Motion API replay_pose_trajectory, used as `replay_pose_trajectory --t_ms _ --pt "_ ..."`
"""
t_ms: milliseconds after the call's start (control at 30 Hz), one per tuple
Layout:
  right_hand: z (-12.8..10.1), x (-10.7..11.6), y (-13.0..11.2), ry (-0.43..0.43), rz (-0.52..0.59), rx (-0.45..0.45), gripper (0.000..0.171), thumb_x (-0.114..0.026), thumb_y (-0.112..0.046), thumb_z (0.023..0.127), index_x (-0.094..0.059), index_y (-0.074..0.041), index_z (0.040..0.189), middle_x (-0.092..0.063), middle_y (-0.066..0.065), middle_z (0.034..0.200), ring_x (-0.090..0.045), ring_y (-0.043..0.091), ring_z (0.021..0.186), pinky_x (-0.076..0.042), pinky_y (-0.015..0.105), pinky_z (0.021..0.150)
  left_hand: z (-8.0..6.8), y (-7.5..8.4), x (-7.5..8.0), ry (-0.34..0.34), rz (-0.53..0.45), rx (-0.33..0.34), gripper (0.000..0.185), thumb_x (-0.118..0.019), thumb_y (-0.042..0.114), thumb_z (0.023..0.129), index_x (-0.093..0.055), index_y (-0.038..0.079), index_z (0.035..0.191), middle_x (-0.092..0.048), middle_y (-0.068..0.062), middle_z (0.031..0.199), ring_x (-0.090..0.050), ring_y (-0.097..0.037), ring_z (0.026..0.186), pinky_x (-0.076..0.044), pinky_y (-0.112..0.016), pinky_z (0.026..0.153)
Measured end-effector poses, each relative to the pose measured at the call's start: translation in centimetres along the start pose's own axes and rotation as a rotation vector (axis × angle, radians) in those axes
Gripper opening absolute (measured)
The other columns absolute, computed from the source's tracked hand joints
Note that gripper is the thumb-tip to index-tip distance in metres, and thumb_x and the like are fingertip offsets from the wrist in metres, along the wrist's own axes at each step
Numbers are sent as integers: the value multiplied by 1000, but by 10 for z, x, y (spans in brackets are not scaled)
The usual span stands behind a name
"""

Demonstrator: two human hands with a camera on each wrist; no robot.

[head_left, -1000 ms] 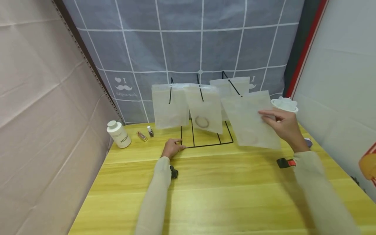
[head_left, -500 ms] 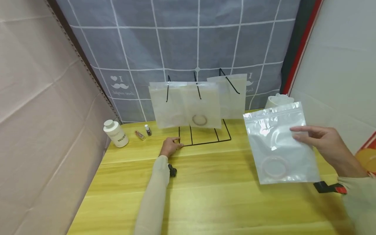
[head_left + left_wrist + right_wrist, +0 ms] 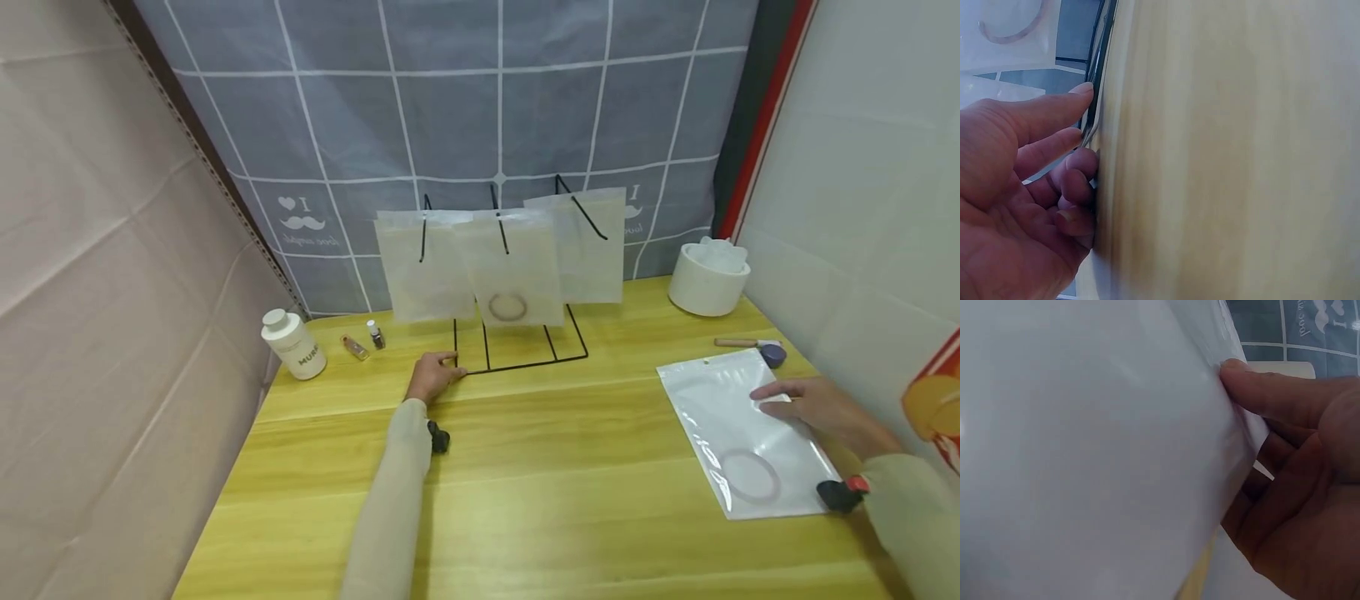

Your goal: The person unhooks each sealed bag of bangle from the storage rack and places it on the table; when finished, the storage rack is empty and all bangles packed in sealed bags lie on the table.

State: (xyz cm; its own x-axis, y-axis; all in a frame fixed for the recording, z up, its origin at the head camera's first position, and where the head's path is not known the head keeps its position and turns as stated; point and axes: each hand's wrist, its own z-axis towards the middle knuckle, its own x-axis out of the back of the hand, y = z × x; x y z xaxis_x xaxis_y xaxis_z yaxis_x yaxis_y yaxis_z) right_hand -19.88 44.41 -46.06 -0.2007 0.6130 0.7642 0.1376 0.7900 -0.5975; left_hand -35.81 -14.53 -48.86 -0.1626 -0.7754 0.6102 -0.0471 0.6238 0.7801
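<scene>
Bag and hand are down now: the clear zip-top plastic bag [image 3: 742, 433] with a pale ring inside, held up in the air half a second ago, lies flat on the yellow wooden counter [image 3: 540, 467] near its right edge. The right hand [image 3: 813, 408] grips the bag's far side, thumb on top and fingers curled beneath in the wrist view. The left hand [image 3: 431, 377] has not moved; its fingers press the front corner of the black wire rack [image 3: 517, 354], where three more bags hang. So one bag is off the rack and set down.
</scene>
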Motion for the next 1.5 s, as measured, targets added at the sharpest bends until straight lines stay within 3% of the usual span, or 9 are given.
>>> replay_pose_trajectory --t_ms 167,267,567,733,900,1000,1200,1500 --pt "10 0 9 25 -54 18 45 -74 -32 92 -71 4 119 -60 35 127 -60 35 105 -44 37 80 2 1 0 0 6 -4 51 -74 22 94 -60 13 142 -64 -17 123 -54 -20 81 -47 -36 77" --pt "15 -1 16 34 -57 12 46 -75 -34 92 -71 2 119 -62 32 126 -59 25 100 -43 32 77 1 1 0 0 5 -8 51 -74 21 94 -60 12 142 -64 -16 123 -54 -21 80 -45 -36 74" --pt "21 -2 23 55 -23 -30 55 -74 -42 91 -69 3 121 -56 38 128 -54 45 106 -44 49 82 4 -4 -3 0 5 5 52 -76 22 92 -61 15 141 -66 -14 118 -56 -19 76 -47 -35 74" --pt "22 -6 25 80 -23 -20 55 -75 -44 90 -70 2 120 -61 34 122 -55 39 100 -43 41 78 3 -4 -3 -5 3 4 52 -75 22 93 -60 14 142 -66 -14 114 -56 -20 75 -49 -37 77" --pt "23 -9 26 122 -11 -26 55 -75 -42 91 -70 3 121 -62 12 90 -49 22 82 -38 30 66 0 -2 -2 -5 0 1 52 -74 22 94 -59 13 143 -64 -16 125 -61 -28 96 -51 -46 89" --pt "24 -10 27 142 -7 -25 55 -74 -42 92 -69 4 121 -56 4 81 -46 17 76 -37 27 62 -1 -1 -1 -3 0 2 53 -74 23 94 -59 13 143 -64 -17 128 -61 -30 104 -50 -46 89" --pt "24 -11 28 157 -14 -20 54 -73 -43 92 -71 3 120 -53 2 80 -45 14 76 -36 25 62 1 -1 0 -4 16 8 54 -74 25 94 -58 13 144 -65 -15 121 -62 -26 95 -49 -41 82" --pt "23 -8 30 147 -25 -58 57 -73 -47 91 -71 2 120 -56 6 88 -48 23 86 -38 25 64 2 -2 -2 -11 -6 9 53 -74 24 94 -58 14 144 -60 -17 135 -61 -31 109 -50 -49 95"
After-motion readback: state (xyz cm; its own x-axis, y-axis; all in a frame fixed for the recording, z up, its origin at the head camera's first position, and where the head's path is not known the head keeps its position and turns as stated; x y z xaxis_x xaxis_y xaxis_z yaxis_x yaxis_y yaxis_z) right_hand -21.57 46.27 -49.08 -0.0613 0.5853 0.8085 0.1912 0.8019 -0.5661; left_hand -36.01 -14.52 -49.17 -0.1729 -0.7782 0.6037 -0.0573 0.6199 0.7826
